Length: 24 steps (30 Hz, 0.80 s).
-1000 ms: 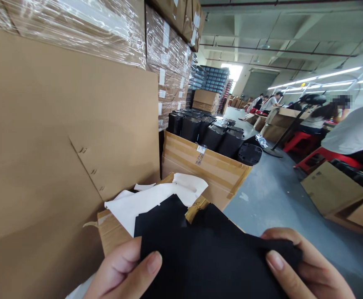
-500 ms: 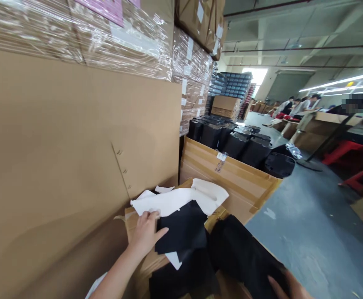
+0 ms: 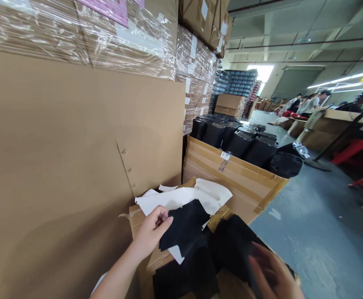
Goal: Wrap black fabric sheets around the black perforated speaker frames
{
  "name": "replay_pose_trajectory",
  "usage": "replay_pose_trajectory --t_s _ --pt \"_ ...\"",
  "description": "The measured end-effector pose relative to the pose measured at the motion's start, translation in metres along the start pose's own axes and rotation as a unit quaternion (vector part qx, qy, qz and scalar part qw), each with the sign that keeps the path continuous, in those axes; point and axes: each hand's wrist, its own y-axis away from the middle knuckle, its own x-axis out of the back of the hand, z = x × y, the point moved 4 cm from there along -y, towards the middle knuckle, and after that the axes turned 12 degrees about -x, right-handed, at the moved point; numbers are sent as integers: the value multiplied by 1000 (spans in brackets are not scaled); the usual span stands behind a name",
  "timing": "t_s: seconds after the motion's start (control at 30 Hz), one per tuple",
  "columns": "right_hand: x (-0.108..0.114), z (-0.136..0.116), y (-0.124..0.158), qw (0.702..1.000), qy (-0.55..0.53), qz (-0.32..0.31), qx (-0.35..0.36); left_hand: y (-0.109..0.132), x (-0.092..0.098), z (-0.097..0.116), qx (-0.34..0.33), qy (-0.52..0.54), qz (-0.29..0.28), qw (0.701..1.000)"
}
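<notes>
My left hand point(image 3: 152, 231) reaches into an open cardboard box point(image 3: 144, 216) and pinches the edge of a black fabric piece point(image 3: 186, 226) that lies on white sheets point(image 3: 181, 198). At the bottom right my right hand point(image 3: 273, 276) is blurred by motion, its fingers resting on a second, larger black fabric piece point(image 3: 234, 249) that hangs over the box's edge. More black material fills the box below.
A tall cardboard sheet point(image 3: 60, 166) stands at the left, with shrink-wrapped cartons point(image 3: 122, 37) stacked above. A long carton point(image 3: 231, 178) with black plastic parts point(image 3: 237, 141) behind it sits just beyond. Grey floor point(image 3: 318, 232) lies to the right; people work at benches far right.
My left hand let go of the large black piece, reached forward into the box and took the smaller black piece. My right hand slid up over the larger piece.
</notes>
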Motion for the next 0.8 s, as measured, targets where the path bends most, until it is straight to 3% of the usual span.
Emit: replay_pose_trajectory --t_s 0.07,0.13,0.23,0.3,0.37,0.53,0.67,0.73,0.8 --pt "-28 -20 5 990 -102 -96 -6 5 -6 16 67 160 7 985" --pt "-52 -40 13 961 -230 -152 -22 13 -14 28 154 311 30 938" --pt "-82 -64 26 859 -432 -261 -88 25 -23 42 237 422 76 872" --pt "-92 -74 33 787 -502 -322 -158 30 -25 49 246 439 95 859" --pt "-90 -78 37 754 -520 -339 -215 31 -25 55 229 447 93 860" --pt "-58 -77 35 768 -547 -221 -250 32 -19 69 188 474 17 860" --pt "-41 -84 37 800 -517 -209 -221 35 -14 75 183 450 -2 874" --pt "-34 -82 33 827 -482 -216 -196 32 -15 74 170 425 -12 889" --pt "-24 -69 23 877 -406 -196 -168 25 -17 66 142 383 -26 913"
